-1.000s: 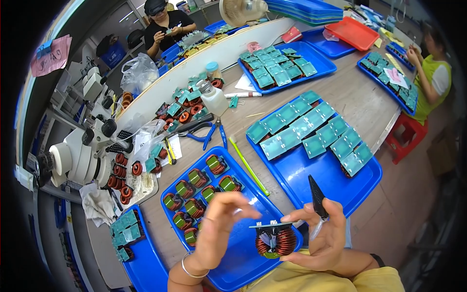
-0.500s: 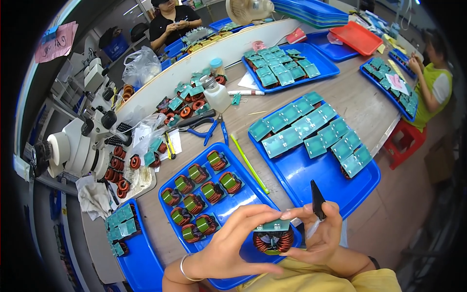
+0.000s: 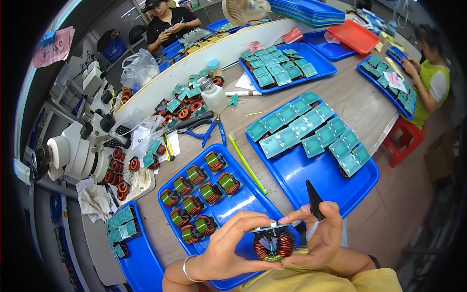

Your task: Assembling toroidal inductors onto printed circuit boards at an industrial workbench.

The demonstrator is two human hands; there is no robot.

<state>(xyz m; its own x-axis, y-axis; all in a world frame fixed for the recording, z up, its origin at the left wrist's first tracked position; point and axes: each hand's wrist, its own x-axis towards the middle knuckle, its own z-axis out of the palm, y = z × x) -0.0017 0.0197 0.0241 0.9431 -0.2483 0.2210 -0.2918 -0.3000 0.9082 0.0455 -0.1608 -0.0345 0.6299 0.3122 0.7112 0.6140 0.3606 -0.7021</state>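
Close to my body, I hold a copper-wound toroid coil (image 3: 274, 249) fixed to a small green circuit board (image 3: 266, 228), which is seen nearly edge-on above the coil. My left hand (image 3: 226, 250) grips the left side, fingers on the board and thumb under the coil. On the other side, my right hand (image 3: 318, 238) has fingertips at the board's right edge and a thumb at the coil's base. A black pointed tool (image 3: 314, 200) is also tucked in my right fingers, tip upward. Beneath and beyond lies a blue tray (image 3: 238, 204) with several similar coils on boards.
A second blue tray (image 3: 287, 182) on the right holds boards face up; another blue tray (image 3: 141, 260) stands at the left. A green stick-like tool (image 3: 247, 164), blue-handled pliers (image 3: 200, 134) and a white bottle (image 3: 214, 97) lie or stand beyond. A microscope (image 3: 73, 151) is at left. Two co-workers sit nearby.
The coil and board have tilted: the board's green face showed before, now mostly its edge, and more of the coil shows. My left thumb has come in under the coil.
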